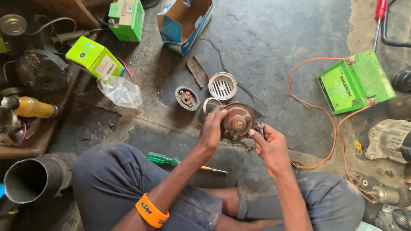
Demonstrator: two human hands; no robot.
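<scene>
Stained concrete workshop floor [272, 32] fills my view, with parts scattered around the seated person's crossed legs. My left hand [211, 127] clamps the rim of a round rusty horn body [237, 121], held just above the floor at centre. My right hand [271, 145] pinches a small metal tool [260, 128] against its right edge. A green-handled screwdriver [171, 161] lies near the knee; a green battery [354, 81] with orange wires [315, 108] sits far right.

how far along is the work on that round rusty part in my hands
Done: the unit is apart; a slotted round cover and a small contact plate lie on the floor. In hand: the left hand grips the rusty round part while the right hand holds a small metal tool at its edge. Left: those pieces remain off.
</scene>
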